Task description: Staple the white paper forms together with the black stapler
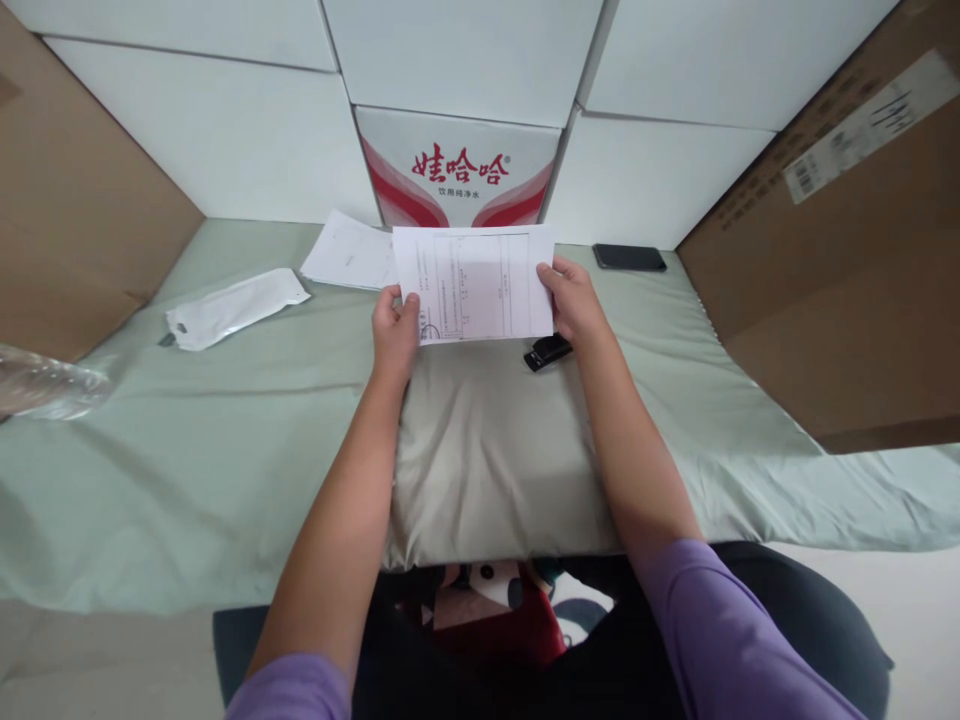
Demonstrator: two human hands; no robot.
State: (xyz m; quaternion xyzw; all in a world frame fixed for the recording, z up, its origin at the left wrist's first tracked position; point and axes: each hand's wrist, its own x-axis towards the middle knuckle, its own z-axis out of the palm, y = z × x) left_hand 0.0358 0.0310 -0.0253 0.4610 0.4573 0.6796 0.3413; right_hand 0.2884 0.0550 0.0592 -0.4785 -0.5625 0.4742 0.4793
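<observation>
Between my two hands I hold a printed sheet of paper (480,285), turned sideways, above the cloth-covered table. My left hand (394,325) pinches its left edge near the lower corner, thumb on top. At the right edge, my right hand (574,298) grips it with the thumb over the front. Whether it is one sheet or several, I cannot tell. Just below the right hand lies a black stapler-like object (548,352), partly hidden by the hand and wrist. A stack of white papers (349,252) lies behind my left hand, its right side covered by the held sheet.
A white plastic pouch (236,308) and a clear plastic bottle (49,385) lie at the left. A black phone (628,258) rests at the back right. White boxes (457,165) wall off the back; brown cartons stand at the left and right (847,270). Green cloth (247,430) covers the table.
</observation>
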